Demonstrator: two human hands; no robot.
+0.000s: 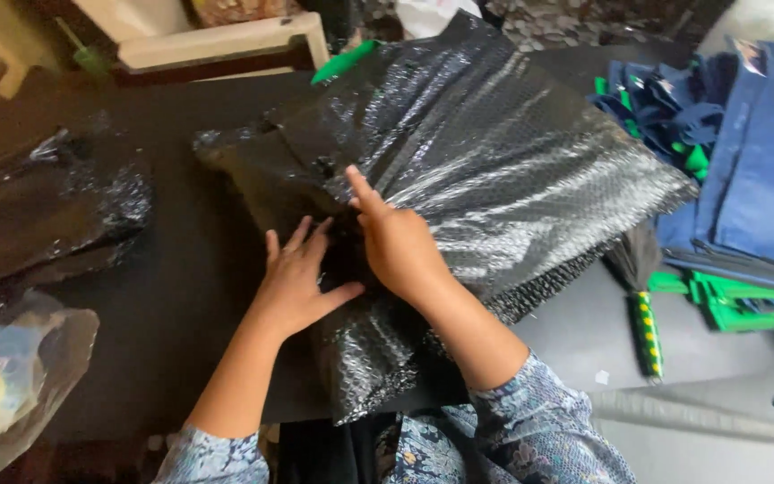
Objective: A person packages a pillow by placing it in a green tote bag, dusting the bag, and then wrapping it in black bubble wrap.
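Two hands flat on black bubble wrap (494,170): glossy, creased, fanned across dark bench (181,296). Left grip (296,285) open, fingers spread; right grip (396,244) open, pressing down.

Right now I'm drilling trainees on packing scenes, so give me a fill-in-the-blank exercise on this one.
1. Both hands press on a sheet of black ____ wrap.
2. The left hand lies flat with its fingers ____.
3. The right hand points its ____ finger away from the person.
4. Right of the sheet lies a folded umbrella with a green and ____ handle.

Missing words: bubble; spread; index; yellow
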